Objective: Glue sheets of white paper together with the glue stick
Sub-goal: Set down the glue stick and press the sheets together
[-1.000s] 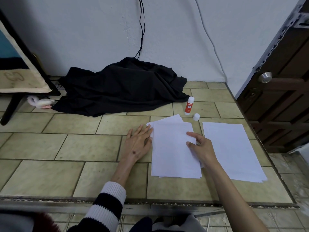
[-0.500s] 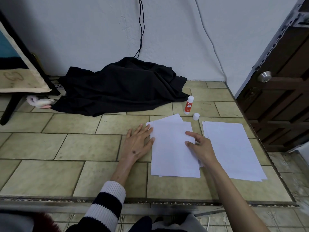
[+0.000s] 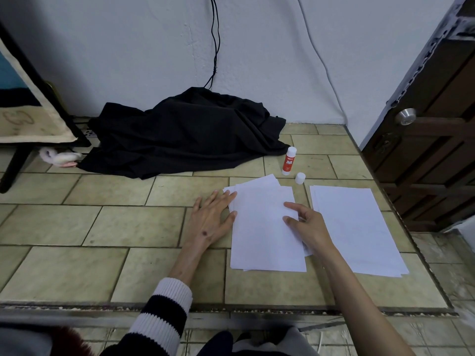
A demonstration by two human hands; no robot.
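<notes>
Glue stick (image 3: 289, 161) label: "GLUE STICK"; brand above unreadable.

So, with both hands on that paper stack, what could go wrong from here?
1. The glue stick stands upright and uncapped, its cap beside it; a reach toward it could tip it, and the glue may dry.
2. The sheets in the left stack lie fanned at the top; pressing now could fix them misaligned.
3. The right hand lies over the stack's right edge, and may drag the top sheet as it lifts.
</notes>
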